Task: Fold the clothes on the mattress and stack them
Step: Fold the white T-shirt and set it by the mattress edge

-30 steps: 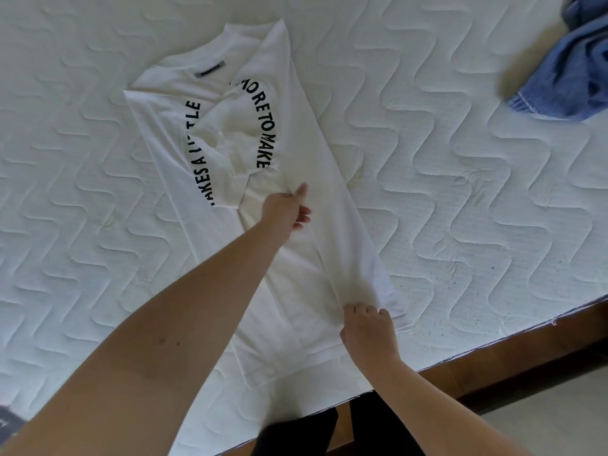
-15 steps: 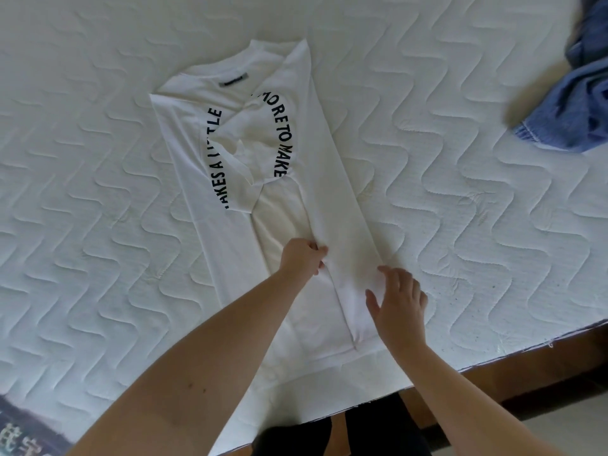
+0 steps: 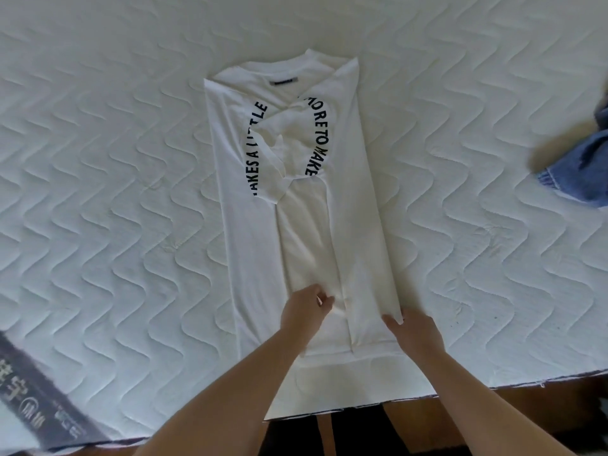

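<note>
The white T-shirt (image 3: pixel 296 225) is lying lengthwise on the mattress (image 3: pixel 115 192), both sides folded inward. Its lower panels are being pinched by the left hand (image 3: pixel 306 307) and right hand (image 3: pixel 411 330). If unevenly lifted, the loosely bunched sleeve is likely being dislodged.

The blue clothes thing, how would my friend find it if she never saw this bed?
Start with the big white quilted mattress that fills the picture. In its middle lies a white T-shirt with black letters, which both hands are folding. Look far off to the right edge, where the crumpled blue garment lies apart from the shirt: it is the only blue cloth there, partly cut off by the picture's edge.
</note>
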`<state>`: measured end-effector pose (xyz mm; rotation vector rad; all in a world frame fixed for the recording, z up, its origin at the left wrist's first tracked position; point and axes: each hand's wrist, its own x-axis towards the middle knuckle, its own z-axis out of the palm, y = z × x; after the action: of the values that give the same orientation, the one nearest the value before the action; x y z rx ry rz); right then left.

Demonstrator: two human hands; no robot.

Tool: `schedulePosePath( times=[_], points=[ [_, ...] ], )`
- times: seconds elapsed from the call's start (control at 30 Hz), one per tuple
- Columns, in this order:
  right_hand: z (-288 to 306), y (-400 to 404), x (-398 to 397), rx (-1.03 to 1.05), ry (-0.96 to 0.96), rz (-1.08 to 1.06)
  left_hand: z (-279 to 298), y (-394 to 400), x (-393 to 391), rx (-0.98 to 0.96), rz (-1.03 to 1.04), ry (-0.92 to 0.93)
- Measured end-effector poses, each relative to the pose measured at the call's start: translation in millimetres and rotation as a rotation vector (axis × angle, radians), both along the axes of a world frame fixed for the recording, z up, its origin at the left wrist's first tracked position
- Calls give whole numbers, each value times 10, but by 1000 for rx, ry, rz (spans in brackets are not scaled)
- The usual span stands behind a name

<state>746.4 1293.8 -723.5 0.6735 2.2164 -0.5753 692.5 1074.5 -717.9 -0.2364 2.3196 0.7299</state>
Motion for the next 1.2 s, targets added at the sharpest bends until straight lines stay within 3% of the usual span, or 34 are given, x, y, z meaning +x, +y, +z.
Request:
schedulePosePath(
  times=[0.13, 0.23, 0.33, 0.43, 0.6, 0.77, 0.9, 1.07, 1.2],
  points=[
    [12, 25, 67, -44, -13, 24, 83, -467, 141, 48, 158, 261],
    [27, 35, 123, -116, 20, -5, 105, -838, 313, -57, 322, 396],
    [3, 41, 224, -172, 74, -81, 49, -1154, 518, -250, 558, 206],
    [-24, 12, 360, -269, 93, -284, -8, -1340, 712, -225, 625, -81],
    [-19, -84, 508, -408, 73, -606, 2, -1335, 969, -54, 479, -155],
    [1, -166, 533, -426, 124, -757, -3, -1332, 1179, 174, 741, -190],
    [2, -149, 579, -353, 185, -708, 14, -1463, 1284, 232, 780, -182],
    [-12, -234, 606, -133, 196, -501, 25, -1443, 1345, -98, 476, 71],
    [-33, -298, 643, -108, 206, -493, -13, -1268, 1427, -261, -151, 374]
  ],
)
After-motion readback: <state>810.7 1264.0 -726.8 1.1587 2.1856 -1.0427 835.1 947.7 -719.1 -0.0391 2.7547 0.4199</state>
